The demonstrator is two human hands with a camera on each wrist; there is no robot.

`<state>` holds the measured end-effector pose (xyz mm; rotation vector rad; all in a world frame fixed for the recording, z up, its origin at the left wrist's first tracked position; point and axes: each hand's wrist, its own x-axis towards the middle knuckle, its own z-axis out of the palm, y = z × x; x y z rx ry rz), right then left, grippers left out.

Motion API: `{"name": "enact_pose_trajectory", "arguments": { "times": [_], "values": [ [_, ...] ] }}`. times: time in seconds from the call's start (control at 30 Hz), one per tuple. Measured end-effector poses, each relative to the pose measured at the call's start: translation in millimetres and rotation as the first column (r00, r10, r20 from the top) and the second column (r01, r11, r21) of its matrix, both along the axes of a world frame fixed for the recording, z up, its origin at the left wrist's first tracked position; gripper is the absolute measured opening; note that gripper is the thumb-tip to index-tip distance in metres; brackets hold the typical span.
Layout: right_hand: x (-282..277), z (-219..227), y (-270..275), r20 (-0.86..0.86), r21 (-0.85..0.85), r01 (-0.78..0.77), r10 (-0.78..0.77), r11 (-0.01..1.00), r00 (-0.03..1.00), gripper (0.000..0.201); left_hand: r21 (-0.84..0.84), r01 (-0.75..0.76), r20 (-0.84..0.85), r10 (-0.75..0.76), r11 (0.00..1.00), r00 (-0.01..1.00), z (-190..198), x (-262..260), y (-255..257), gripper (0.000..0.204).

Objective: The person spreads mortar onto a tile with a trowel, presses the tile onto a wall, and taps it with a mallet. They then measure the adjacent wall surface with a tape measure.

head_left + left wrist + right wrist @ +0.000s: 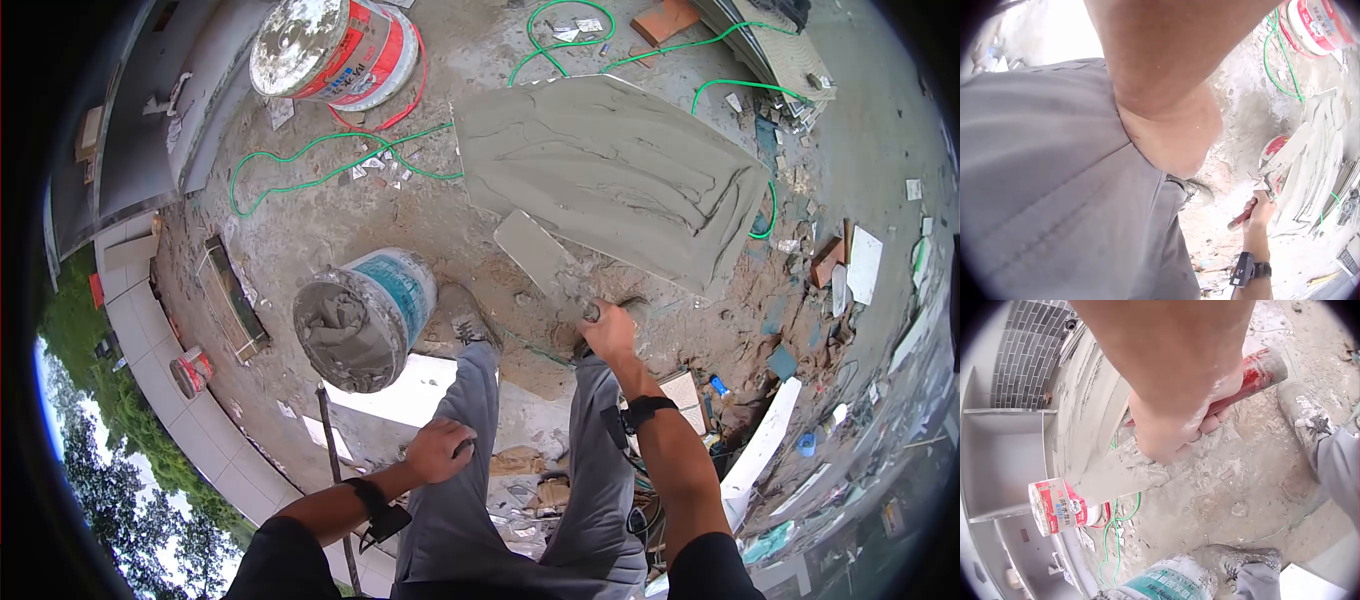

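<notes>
In the head view my right hand (610, 332) grips the handle of a flat trowel (537, 252), whose blade lies at the near edge of a large slab coated in grey mortar (610, 170). The right wrist view shows my fingers curled round its red handle (1254, 381), the blade (1113, 481) reaching left. My left hand (440, 451) rests on the left thigh with fingers curled in; a small dark thing shows at it, and whether it is held I cannot tell. Left of my foot, a bucket with a teal label (392, 290) holds grey mortar (345, 335).
A red and white bucket (365, 55) stands at the back left. Green hose (290, 188) loops over the floor around the slab. A long thin rod (335, 470) stands by my left arm. Broken tile and rubble (830, 265) lie along the right.
</notes>
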<state>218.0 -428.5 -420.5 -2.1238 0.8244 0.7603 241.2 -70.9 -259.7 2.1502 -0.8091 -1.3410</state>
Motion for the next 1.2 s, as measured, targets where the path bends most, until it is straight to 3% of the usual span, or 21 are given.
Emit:
{"name": "enact_pose_trajectory", "arguments": {
  "times": [0.03,0.07,0.17,0.3,0.43,0.57,0.67,0.73,0.83,0.9,0.97,1.03,1.07,1.13,1.2],
  "values": [
    [9.7,1.4,8.5,0.036,0.004,0.094,-0.094,0.996,0.995,0.037,-0.030,-0.022,0.001,0.022,0.999,1.000,-2.4,0.5,5.7,0.023],
    [20.4,-1.3,16.4,0.040,-0.006,0.083,-0.082,0.997,0.996,0.037,-0.040,-0.033,0.004,0.034,0.999,0.999,-2.6,3.5,9.9,0.023],
    [55.1,-10.1,45.0,-0.037,-0.004,0.042,-0.042,0.999,0.998,0.037,-0.043,-0.075,-0.019,0.074,0.996,0.997,-3.3,15.6,25.6,0.022],
    [77.0,12.4,74.9,-0.085,-0.034,-0.116,0.112,0.993,0.990,0.037,-0.105,-0.092,-0.011,0.091,0.990,0.996,-3.0,24.7,49.4,0.021],
    [139.7,81.7,47.7,-0.108,-0.085,-0.177,0.168,0.981,0.980,0.034,-0.150,-0.146,-0.004,0.147,0.978,0.989,-6.8,25.4,68.6,0.022],
    [247.5,124.1,0.9,-0.111,-0.257,-0.260,0.238,0.931,0.965,0.030,-0.182,-0.184,-0.006,0.186,0.966,0.983,-10.4,24.8,89.0,0.021],
    [315.1,124.3,-6.5,-0.210,-0.249,-0.364,0.317,0.898,0.925,0.032,-0.165,-0.208,-0.028,0.207,0.964,0.978,-15.4,20.9,106.3,0.021],
    [335.5,122.4,7.4,-0.472,-0.169,-0.532,0.405,0.830,0.783,0.036,-0.228,-0.241,0.056,0.260,0.943,0.964,-17.8,22.4,113.1,0.021],
    [309.2,106.2,53.3,-0.546,-0.079,-0.630,0.495,0.772,0.675,0.037,-0.206,-0.318,-0.017,0.321,0.925,0.947,-12.2,32.1,121.5,0.021],
    [266.9,85.7,72.6,-0.458,-0.011,-0.567,0.500,0.824,0.735,0.032,-0.227,-0.342,-0.017,0.348,0.912,0.937,-15.3,31.3,126.5,0.022],
    [242.8,104.6,98.8,-0.556,0.098,-0.414,0.395,0.905,0.732,0.040,-0.247,-0.360,-0.013,0.369,0.899,0.929,-17.4,26.8,130.6,0.022],
    [213.1,102.0,101.9,-0.474,0.089,-0.421,0.410,0.903,0.779,0.039,-0.206,-0.372,-0.022,0.376,0.905,0.926,-17.3,16.4,127.3,0.024],
    [212.9,111.9,98.9,-0.478,0.078,-0.426,0.408,0.902,0.778,0.039,-0.218,-0.376,-0.025,0.380,0.901,0.925,-15.6,11.8,122.8,0.024],
    [215.3,132.1,86.5,-0.288,-0.103,-0.413,0.370,0.905,0.883,0.036,-0.186,-0.333,-0.034,0.333,0.924,0.942,-13.4,3.7,113.9,0.025],
    [244.4,150.8,66.6,-0.239,-0.276,-0.394,0.335,0.877,0.911,0.030,-0.199,-0.312,-0.031,0.312,0.929,0.949,-11.9,-4.0,108.1,0.026]
  ]
}}
